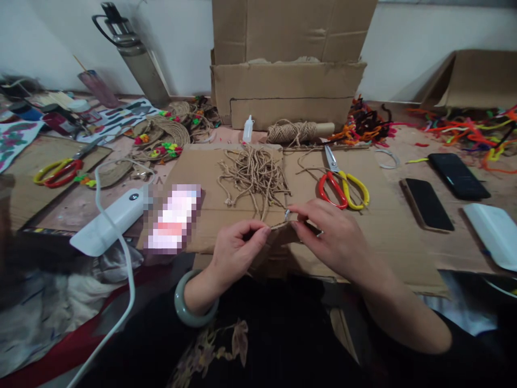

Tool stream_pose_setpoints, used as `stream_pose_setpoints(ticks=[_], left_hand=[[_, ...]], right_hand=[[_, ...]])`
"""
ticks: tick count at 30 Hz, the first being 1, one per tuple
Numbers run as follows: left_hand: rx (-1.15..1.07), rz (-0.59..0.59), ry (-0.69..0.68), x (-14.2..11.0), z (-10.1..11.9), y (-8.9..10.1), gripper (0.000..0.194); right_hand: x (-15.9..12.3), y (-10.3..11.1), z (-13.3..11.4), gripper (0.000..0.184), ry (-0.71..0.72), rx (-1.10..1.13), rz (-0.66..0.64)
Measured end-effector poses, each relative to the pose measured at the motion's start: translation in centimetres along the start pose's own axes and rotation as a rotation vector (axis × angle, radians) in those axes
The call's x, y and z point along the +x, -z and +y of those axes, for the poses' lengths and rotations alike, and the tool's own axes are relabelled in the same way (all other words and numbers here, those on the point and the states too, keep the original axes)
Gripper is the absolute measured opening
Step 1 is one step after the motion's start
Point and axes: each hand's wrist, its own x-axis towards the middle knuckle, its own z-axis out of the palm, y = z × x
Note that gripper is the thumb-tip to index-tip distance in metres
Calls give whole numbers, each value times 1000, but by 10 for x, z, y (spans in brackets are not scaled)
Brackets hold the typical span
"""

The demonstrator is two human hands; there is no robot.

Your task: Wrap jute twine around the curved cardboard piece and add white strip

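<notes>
At worktop edge, on flat cardboard (375, 226): left hand (234, 253) and right hand (337, 237), fingers pinched on rough jute cord (278, 226) stretched between them; loose cord heap (254, 175), red-yellow scissors (343, 186) behind.

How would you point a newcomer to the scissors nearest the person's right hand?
Start at the big open cardboard box against the back wall, then come down to the flat cardboard sheet before it. The scissors lie there, just beyond the right hand. One handle is red, one yellow, beside loose cut twine.
</notes>
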Motion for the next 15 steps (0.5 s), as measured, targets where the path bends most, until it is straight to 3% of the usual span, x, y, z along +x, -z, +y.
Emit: stream_pose_setpoints(ticks=[7,12,15], left_hand=[[-19,-8,-17,-1,-2,2,25],[-167,-103,27,0,-4,4,40],[-100,-195,36,3,3,5,36]], right_hand=[[5,4,2,12,-43,165,-149],[4,8,3,12,-19,161,-204],[6,9,-1,14,30,122,-248]])
